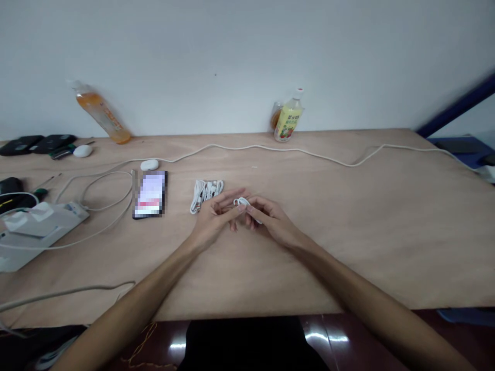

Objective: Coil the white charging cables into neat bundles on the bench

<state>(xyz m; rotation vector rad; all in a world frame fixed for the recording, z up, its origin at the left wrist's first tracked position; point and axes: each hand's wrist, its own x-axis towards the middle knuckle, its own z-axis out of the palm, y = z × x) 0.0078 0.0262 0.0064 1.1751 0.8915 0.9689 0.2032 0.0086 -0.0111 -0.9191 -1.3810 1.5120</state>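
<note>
Looped white cable is pinched by left hand and right hand between the brown tabletop's front and back edges; apparently being arranged, it likely needs a steady grip next.

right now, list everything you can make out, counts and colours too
table: one, tan, centre
wall: one, whitish, behind
floor: one, dark red, below
orange bottle: one, orange, leaning, far left
labelled bottle: one, yellow, far edge
container: one, brownish, behind labelled bottle
black cases: two, black, far left
rounded cases: two, white, left
phone: one, dark, left of centre
box-like item: one, white, left edge
long cable: one, white, across table
bundled cables: count unclear, white, centre-left
blue bar: one, blue, right
coiled cable: one, white, held at centre
left hand: one, bare, on coiled cable
right hand: one, bare, on coiled cable
</note>
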